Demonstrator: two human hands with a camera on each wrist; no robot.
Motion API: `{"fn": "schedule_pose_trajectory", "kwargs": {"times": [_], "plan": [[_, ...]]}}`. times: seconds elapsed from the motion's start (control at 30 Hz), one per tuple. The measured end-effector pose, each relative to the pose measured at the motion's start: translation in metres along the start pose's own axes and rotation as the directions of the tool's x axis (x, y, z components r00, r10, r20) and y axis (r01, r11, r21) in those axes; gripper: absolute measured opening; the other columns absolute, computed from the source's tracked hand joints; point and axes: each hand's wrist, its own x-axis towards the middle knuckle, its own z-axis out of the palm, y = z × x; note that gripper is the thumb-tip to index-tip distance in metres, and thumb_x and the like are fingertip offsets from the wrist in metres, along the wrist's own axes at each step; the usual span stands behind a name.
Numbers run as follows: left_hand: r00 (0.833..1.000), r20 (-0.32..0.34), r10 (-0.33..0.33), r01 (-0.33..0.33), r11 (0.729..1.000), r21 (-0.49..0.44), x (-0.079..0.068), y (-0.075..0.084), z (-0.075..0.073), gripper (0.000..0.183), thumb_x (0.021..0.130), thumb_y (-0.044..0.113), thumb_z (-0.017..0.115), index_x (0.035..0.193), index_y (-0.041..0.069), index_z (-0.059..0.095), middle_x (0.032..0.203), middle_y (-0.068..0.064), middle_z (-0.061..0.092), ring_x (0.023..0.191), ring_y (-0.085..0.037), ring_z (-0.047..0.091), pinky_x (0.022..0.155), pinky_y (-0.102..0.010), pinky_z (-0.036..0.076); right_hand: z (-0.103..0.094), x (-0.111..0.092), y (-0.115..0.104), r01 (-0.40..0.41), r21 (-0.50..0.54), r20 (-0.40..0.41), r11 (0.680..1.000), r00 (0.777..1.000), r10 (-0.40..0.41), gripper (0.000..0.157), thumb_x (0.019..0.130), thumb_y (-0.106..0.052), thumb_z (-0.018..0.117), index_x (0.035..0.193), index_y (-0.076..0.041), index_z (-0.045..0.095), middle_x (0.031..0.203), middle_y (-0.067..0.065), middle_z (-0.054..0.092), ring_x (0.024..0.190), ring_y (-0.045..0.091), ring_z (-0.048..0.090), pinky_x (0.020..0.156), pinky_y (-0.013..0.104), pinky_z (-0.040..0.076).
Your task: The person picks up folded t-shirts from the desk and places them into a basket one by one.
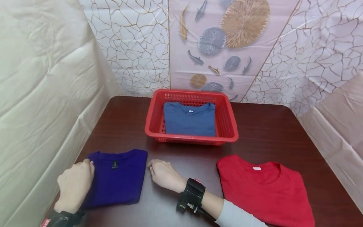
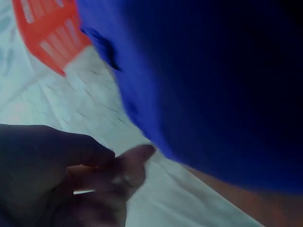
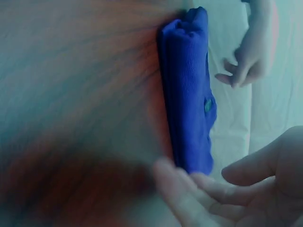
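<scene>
we see the purple-blue shirt lying folded flat on the table, toward the person's left, between the two hands. the left hand is at its outer edge with fingers loosely bent, thumb and forefinger near each other but pinching nothing that we can make out; whether a fingertip touches the cloth we cannot tell. the right hand is just beside the opposite edge, fingers loosely extended and thumb set apart, gripping nothing. we judge that they flank the shirt this way because a limp fold is best supported from both sides at once. the red basket stands at the far middle of the table, probably so that either arm can reach it while the near surface is left for work. inside it the grey-blue shirt lies flat, neckline away from the person, perhaps so the fold keeps its shape. the red shirt lies on the person's right, well apart from both hands. counting, we find three shirts, one basket, one table, two hands and two black wrist straps.
</scene>
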Motion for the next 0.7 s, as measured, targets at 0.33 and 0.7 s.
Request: {"fn": "schedule_pose_trajectory", "kwargs": {"times": [0.33, 0.7], "plan": [[0.864, 0.481, -0.153, 0.19, 0.981, -0.031, -0.003, -0.053, 0.0, 0.043, 0.104, 0.034, 0.053, 0.093, -0.006, 0.064, 0.082, -0.028, 0.067, 0.067, -0.052, 0.063, 0.051, -0.058, 0.048, 0.001, 0.01, 0.005, -0.367, 0.761, 0.318, 0.536, 0.93, 0.184, 0.044, 0.098, 0.005, 0.044, 0.14, 0.02, 0.044, 0.117, 0.028, 0.068, 0.108, 0.042, 0.067, 0.09, 0.044, 0.057], [0.729, 0.68, -0.073, 0.23, 0.963, -0.143, 0.018, -0.062, 0.009, 0.072, 0.104, 0.052, 0.045, 0.12, -0.017, 0.058, 0.116, -0.035, 0.064, 0.103, -0.053, 0.062, 0.081, -0.061, 0.049, 0.007, 0.02, 0.003, -0.447, 0.804, 0.404, 0.391, 0.894, 0.192, 0.01, 0.094, 0.006, 0.054, 0.101, 0.01, 0.06, 0.085, 0.011, 0.066, 0.08, 0.03, 0.071, 0.08, 0.037, 0.06]]}}
